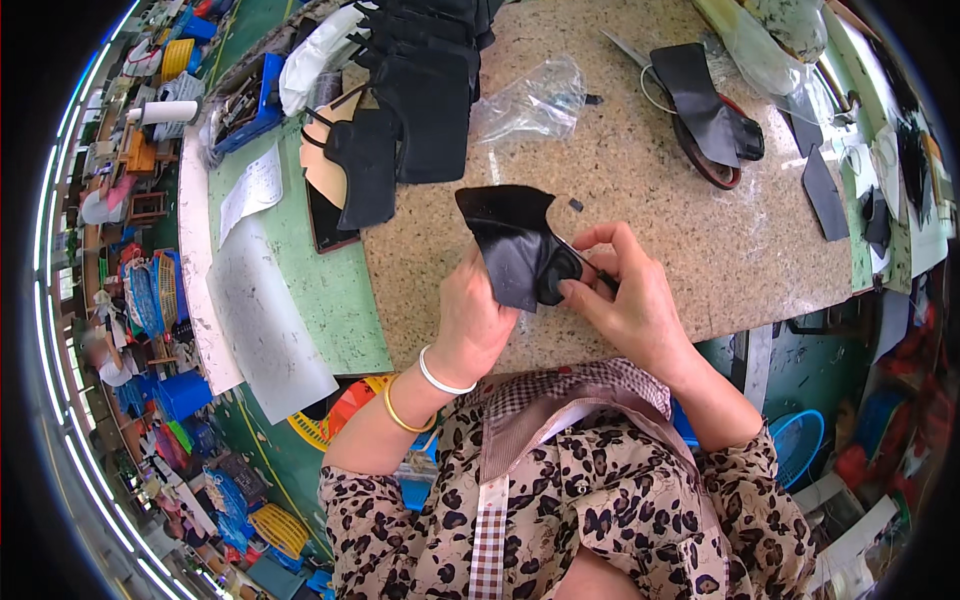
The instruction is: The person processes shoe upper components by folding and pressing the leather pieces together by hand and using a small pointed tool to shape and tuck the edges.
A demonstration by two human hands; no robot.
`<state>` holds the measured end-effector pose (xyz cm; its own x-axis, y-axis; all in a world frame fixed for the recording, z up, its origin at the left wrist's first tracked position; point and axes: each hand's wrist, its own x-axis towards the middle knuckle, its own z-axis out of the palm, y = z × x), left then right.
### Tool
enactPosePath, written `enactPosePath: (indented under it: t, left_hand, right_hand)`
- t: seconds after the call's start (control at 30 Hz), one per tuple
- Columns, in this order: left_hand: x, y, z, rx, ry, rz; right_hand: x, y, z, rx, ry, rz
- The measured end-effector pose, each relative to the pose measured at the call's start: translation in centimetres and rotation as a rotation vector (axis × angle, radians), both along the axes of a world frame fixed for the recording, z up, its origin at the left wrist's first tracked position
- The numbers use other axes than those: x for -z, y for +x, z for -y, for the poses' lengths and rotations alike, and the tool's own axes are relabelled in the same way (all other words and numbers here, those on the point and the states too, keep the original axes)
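Note:
A black leather shoe piece (515, 240) is held up over the speckled stone table (660, 210). My left hand (472, 318) grips its lower left edge from behind. My right hand (620, 290) pinches its right side and also holds a thin dark tool, probably small scissors, between the fingers. The tool's tip touches the leather.
A stack of black leather pieces (410, 100) lies at the table's far left. A crumpled clear plastic bag (530, 100) sits behind the hands. Scissors (625, 45) and a dark shoe part (715, 115) lie at the far right. A green bench (310, 290) holds white paper sheets (260, 320).

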<state>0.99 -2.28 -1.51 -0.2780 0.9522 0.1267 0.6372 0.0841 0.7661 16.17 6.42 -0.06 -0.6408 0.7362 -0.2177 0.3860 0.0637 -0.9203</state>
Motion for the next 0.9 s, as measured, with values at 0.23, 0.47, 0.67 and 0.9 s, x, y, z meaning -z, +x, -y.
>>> enactPosePath:
  t: [0.23,0.47,0.67,0.9]
  left_hand:
    - [0.1,-0.5,-1.0,-0.05,-0.02,-0.069]
    - [-0.1,-0.2,-1.4,-0.109,-0.09,-0.215]
    - [-0.6,0.3,-1.6,-0.098,-0.095,-0.234]
    - [-0.4,0.7,-1.5,-0.217,-0.112,-0.164]
  right_hand:
    - [0.7,-0.4,-0.2,0.016,0.188,0.087]
    - [0.7,-0.9,0.0,-0.037,0.422,0.133]
    - [1.8,-0.4,-0.2,-0.073,0.8,-0.056]
    - [0.7,-0.3,0.4,-0.26,0.85,0.203]
